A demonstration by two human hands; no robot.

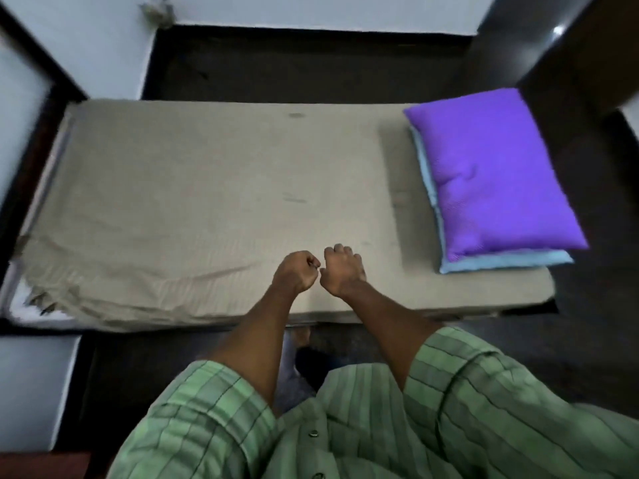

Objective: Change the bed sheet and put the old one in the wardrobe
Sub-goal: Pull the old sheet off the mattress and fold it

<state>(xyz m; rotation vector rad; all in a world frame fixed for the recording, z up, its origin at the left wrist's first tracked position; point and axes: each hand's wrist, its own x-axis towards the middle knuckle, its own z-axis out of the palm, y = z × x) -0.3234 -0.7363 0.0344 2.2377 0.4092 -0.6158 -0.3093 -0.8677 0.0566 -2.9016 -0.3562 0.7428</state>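
Sheet (207, 188) still covers the bed, pillows (498, 174) in place; left hand (298, 271) and right hand (342, 269) clenched, grip empty. Change seemingly not begun.

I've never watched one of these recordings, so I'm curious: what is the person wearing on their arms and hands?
Both hands are bare: the left hand and right hand show no gloves. No ring or watch can be made out. The forearms are uncovered too. The sleeves belong to a loose green shirt with thin dark stripes forming a check, ending well short of the wrists. The shirt front has small round buttons.
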